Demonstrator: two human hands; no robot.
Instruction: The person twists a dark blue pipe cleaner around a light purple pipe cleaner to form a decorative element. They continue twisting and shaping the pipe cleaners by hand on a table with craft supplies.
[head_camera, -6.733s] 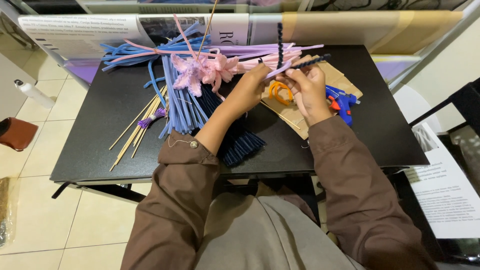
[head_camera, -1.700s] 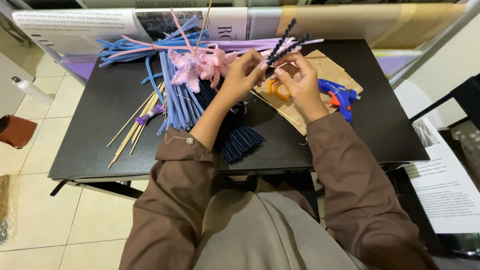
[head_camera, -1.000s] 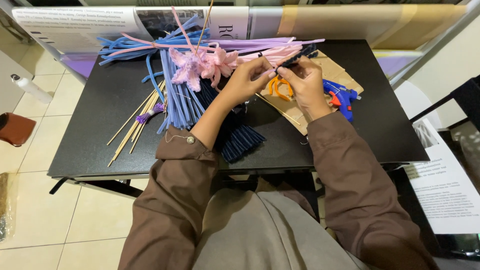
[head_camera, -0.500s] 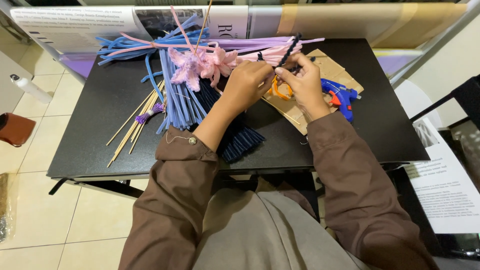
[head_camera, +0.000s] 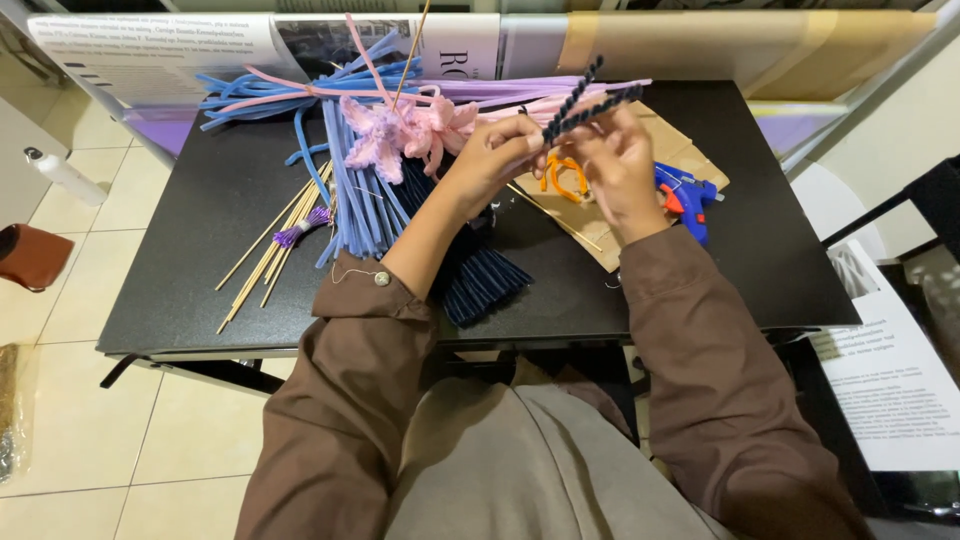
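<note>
Navy pipe cleaners (head_camera: 585, 100) — pinched between both hands (head_camera: 560, 160).

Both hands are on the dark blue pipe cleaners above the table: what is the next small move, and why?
Probably another twist: the left hand and right hand pinch the dark blue pipe cleaners at their base, while the upper ends stand splayed apart.

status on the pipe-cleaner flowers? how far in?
Done: pink flowers lie finished on the black table. In hand: left hand and right hand pinch dark blue pipe cleaners. Left: dark blue bundle, light blue pile, wooden sticks unused.
</note>
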